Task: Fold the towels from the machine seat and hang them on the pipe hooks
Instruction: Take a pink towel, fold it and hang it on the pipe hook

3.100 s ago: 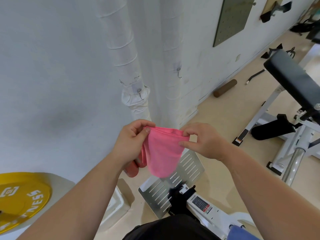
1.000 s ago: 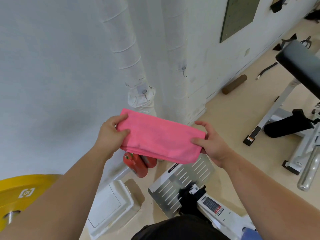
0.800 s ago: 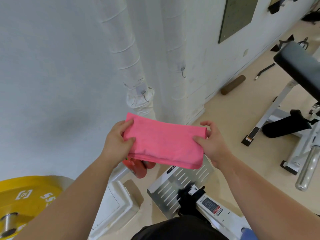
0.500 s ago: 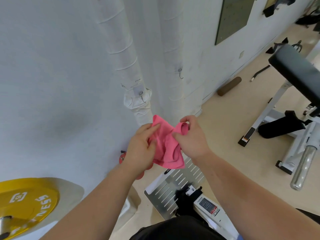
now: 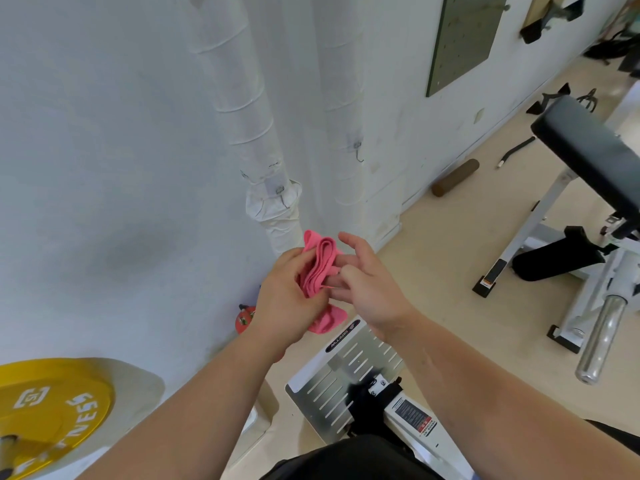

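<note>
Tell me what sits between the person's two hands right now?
In the head view, the folded pink towel lies between the left hand and right hand.

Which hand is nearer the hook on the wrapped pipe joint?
Left. The left hand, gripping the pink towel, sits almost straight below the hook; the right hand is below and off to its right.

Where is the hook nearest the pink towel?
Two white pipes run down the wall. On the left pipe, just above the towel, a small metal hook hangs at a bulgy wrapped joint. The other hook sits higher, on the smoother right pipe.
</note>
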`<state>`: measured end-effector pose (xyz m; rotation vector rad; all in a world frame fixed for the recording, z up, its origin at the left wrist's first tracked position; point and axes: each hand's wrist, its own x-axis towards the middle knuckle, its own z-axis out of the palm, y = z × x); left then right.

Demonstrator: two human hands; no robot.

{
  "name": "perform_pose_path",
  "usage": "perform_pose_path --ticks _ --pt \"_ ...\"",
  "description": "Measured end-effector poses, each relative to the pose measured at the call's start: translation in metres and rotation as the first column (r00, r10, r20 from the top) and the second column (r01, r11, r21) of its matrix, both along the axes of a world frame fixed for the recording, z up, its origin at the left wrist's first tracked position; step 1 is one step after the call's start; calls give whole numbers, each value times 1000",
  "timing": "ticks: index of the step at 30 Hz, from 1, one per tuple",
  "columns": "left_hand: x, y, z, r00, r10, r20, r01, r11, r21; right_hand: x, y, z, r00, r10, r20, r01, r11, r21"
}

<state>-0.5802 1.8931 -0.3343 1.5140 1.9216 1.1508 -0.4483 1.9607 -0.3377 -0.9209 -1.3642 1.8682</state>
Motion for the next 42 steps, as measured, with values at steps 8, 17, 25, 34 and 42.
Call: perform_pose_path --ticks 8,17,25,34,42 --pt "-14 -2 23 956 -107 272 147 980 -132 21 17 -8 956 -46 289 -85 901 425" --pt "-20 -2 33 912 -89 401 138 986 -94 26 25 0 986 28 165 -106 864 492" --pt "-28 -2 36 911 -179 372 266 944 -197 24 32 3 977 -89 195 -3 904 427" --pt "-23 -4 4 792 164 588 -119 986 -114 28 40 -1 979 21 201 -56 984 168" --pt "-12 1 9 747 273 607 -257 960 -115 35 35 -10 973 -22 228 -42 961 273"
